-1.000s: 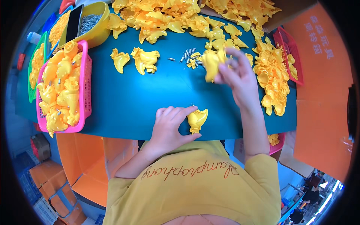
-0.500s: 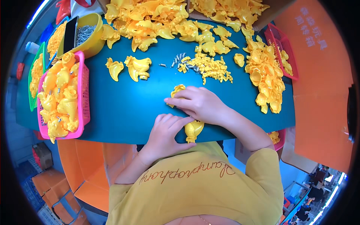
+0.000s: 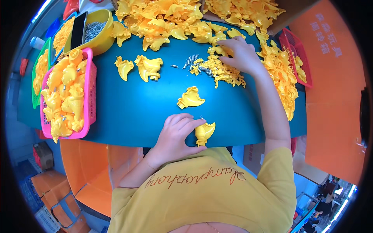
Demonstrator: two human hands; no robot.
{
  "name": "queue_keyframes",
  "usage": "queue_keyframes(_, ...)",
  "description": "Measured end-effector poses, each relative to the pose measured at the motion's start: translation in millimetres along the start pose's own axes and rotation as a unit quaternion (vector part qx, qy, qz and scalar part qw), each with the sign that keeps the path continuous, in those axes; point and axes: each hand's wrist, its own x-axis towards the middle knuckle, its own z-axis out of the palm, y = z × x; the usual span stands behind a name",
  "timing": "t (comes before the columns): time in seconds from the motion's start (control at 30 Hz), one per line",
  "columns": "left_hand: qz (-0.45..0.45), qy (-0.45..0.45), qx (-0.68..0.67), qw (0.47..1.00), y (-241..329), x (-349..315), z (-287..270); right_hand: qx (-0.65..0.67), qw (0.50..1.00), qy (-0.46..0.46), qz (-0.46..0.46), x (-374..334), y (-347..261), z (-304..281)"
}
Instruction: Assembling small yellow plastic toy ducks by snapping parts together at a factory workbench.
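Observation:
My left hand (image 3: pixel 174 134) pinches a yellow plastic toy shell (image 3: pixel 204 134) between thumb and fingers at the table's near edge. A small metal pin (image 3: pixel 201 117) sticks up at that shell's top. My right hand (image 3: pixel 241 55) is stretched out to the far right, thumb and forefinger apart, above the edge of a heap of small yellow parts (image 3: pixel 227 70); some of its fingers are hidden. Just beyond the left hand, a loose yellow half shell (image 3: pixel 191 98) lies on the blue-green table (image 3: pixel 136 108).
Loose metal pins (image 3: pixel 191 60) lie beside the small parts. Two yellow shell pieces (image 3: pixel 148 68) rest farther left. A pink basket (image 3: pixel 91 101) of yellow toy parts stands at left, near a yellow bowl (image 3: pixel 101 46) of metal pieces. Shell heaps (image 3: pixel 159 19) cover the far side; a red basket (image 3: pixel 305 77) stands right.
My right hand has left the half shell on the table and moved away, far and to the right. The left hand keeps its pinch on the toy shell. The view has shifted slightly.

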Motion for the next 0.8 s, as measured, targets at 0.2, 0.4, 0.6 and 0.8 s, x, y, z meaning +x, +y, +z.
queue_keyframes(0.2,-0.002,-0.007,0.003,1.0,1,0,-1,0.083,0.994,0.06,0.035,10,8,5)
queue_keyframes(0.4,0.002,-0.006,0.009,1.0,-1,0,1,0.212,0.952,0.219,0.023,9,17,12)
queue_keyframes(0.6,0.0,-0.007,-0.006,1.0,1,-1,-1,0.422,0.9,0.11,0.003,-16,-8,-9)
queue_keyframes(0.8,0.004,-0.008,-0.004,1.0,0,-1,-1,0.393,0.912,-0.075,-0.092,-42,-29,-15)
